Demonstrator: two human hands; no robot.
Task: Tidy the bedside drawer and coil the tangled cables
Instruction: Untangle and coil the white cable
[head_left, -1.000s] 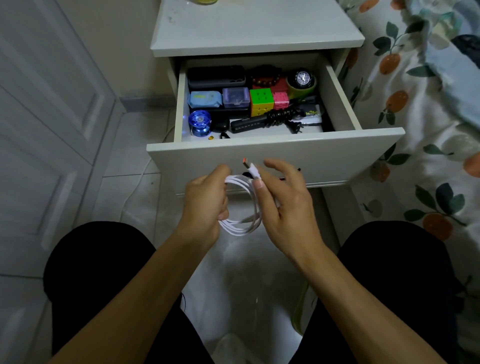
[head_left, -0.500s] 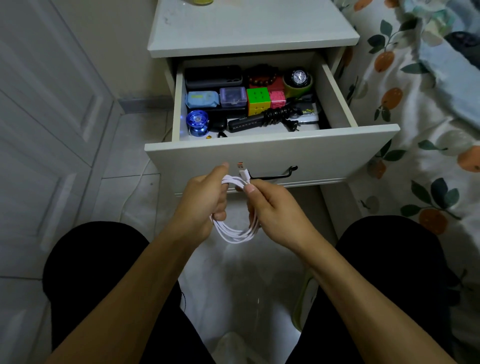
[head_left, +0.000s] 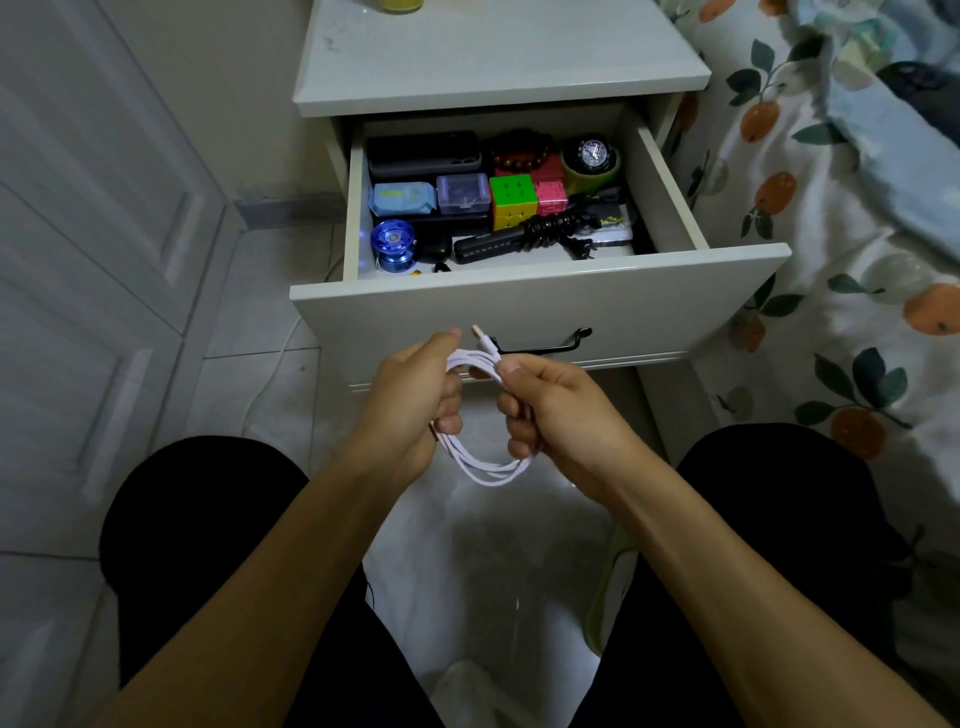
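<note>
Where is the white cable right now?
Head view, centre: the white cable hangs coiled between the left hand and right hand, just below the open drawer's front panel.

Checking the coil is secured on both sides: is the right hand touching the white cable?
Touching. The head view shows the right hand with fingers curled round the white cable coil, thumb pinching it near the plug.

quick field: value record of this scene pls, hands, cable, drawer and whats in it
left hand: grips one side of the white cable coil
right hand: pinches the other side near the plug
white cable: looped into a coil, held in front of the drawer, plug end pointing up
drawer: open
drawer contents: puzzle cube, blue yo-yo, watch, bead bracelet, black power strip with its cord bundled
nightstand: white
</note>
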